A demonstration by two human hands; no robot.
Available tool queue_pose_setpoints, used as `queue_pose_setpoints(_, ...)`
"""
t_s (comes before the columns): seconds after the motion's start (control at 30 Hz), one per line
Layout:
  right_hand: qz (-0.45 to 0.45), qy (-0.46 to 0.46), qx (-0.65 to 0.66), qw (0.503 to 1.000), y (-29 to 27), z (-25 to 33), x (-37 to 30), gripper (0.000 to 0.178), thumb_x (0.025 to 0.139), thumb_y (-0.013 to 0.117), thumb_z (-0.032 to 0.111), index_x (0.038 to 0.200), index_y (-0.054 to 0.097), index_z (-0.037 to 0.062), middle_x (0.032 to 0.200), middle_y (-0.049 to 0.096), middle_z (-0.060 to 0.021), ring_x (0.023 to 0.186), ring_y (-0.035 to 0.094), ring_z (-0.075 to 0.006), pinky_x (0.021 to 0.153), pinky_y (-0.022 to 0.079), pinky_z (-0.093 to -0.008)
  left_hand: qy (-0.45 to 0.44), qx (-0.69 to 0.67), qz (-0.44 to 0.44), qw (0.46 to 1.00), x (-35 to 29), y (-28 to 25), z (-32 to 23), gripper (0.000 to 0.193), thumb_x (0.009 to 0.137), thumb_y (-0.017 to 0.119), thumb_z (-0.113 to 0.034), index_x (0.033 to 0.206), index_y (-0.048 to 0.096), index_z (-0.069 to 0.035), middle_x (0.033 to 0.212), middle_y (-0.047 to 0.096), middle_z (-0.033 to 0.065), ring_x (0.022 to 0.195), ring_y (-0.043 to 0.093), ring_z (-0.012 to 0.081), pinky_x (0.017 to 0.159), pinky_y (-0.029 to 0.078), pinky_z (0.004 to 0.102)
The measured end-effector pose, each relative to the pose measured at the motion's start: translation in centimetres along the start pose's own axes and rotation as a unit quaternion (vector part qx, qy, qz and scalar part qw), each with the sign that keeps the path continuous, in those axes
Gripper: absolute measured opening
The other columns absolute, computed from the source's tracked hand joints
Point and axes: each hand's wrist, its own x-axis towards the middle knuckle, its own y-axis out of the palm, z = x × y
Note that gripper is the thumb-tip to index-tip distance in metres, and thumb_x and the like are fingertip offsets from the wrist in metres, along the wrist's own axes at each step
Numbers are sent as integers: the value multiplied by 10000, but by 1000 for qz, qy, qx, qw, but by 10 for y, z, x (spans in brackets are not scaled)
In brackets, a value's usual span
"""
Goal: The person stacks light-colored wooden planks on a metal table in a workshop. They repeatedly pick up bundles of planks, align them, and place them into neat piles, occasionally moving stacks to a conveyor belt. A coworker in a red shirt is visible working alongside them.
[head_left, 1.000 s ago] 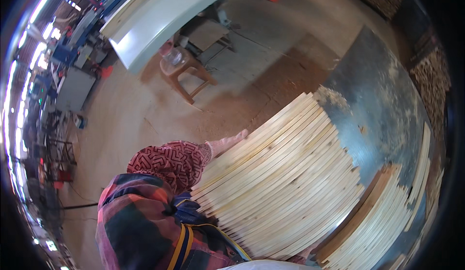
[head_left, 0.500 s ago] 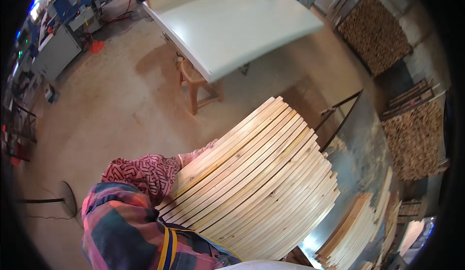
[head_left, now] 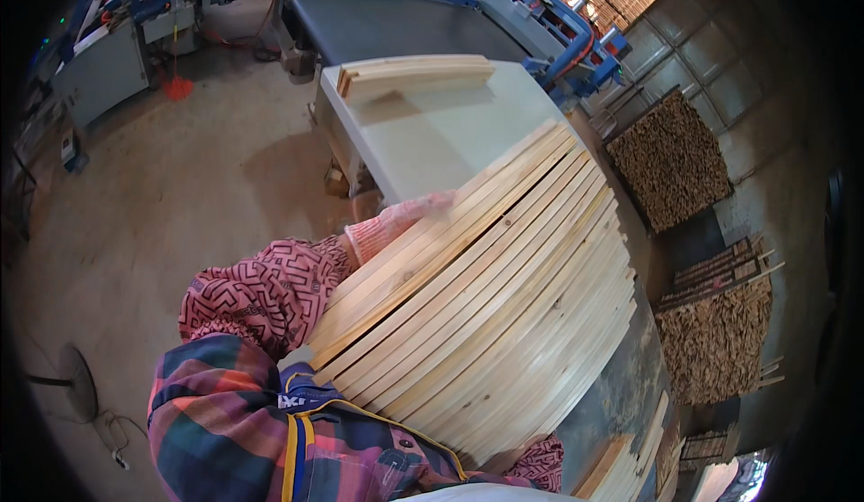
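A broad bundle of pale wooden strips point(head_left: 504, 295), laid side by side, fills the space in front of my body. My left hand point(head_left: 405, 217), in a pink knit glove, presses along the bundle's left side, its fingers partly blurred and partly behind the wood. A patterned pink sleeve cover point(head_left: 270, 290) covers that forearm. Of my right arm, only a matching sleeve cover point(head_left: 546, 461) shows at the bundle's near right end. The wood hides my right hand. The bundle's far end overlaps the pale table point(head_left: 423, 146) in this view; whether it touches cannot be seen.
A few wooden strips point(head_left: 418, 70) lie at the table's far edge. Behind stands a blue machine point(head_left: 576, 47) with a dark belt point(head_left: 405, 20). More strips point(head_left: 630, 461) lie on a grey surface point(head_left: 621, 385) at right. Stacked wood point(head_left: 670, 160) stands farther right; a round-based stand point(head_left: 76, 380) is left.
The bundle and my left hand have moved up and forward toward the pale table. The view has shifted, showing the blue machine and the strips on the table more fully. My right sleeve now shows.
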Motion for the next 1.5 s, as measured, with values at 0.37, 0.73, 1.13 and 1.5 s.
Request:
queue_pose_setpoints(0.37,9,9,34,999,147,72,49,520,1012,522,446,1323,548,30,1252,638,-135,1131,629,-267,987,511,-385,64,910,-126,389,157,-45,-151,725,870,634,-569,1438,533,-129,1577,341,192,1470,267,400,1182,308,477)
queue_pose_setpoints(0.73,-17,35,66,997,402,127,3,525,1004,528,457,1298,569,25,1227,651,-138,1115,637,-268,983,511,-388,-289,779,-141,538,171,-195,-397,759,839,625,-675,1241,661,-31,1100,719,171,1070,680,328,911,531,403)
queue_pose_setpoints(1.13,97,81,396,909,824,167,149,474,979,560,437,1197,631,22,1158,680,-130,1071,654,-270,949,517,-398,-37,807,-211,550,254,-373,-682,564,939,619,-470,1315,630,-50,1227,689,170,1090,679,310,937,535,403)
queue_pose_setpoints(1.5,42,-209,-265,940,786,179,86,320,912,563,262,1139,725,104,1161,678,-177,1108,615,-404,951,503,-485,219,648,328,651,136,-206,-425,448,816,765,-173,1234,667,-44,1135,698,175,1019,691,362,852,578,445)
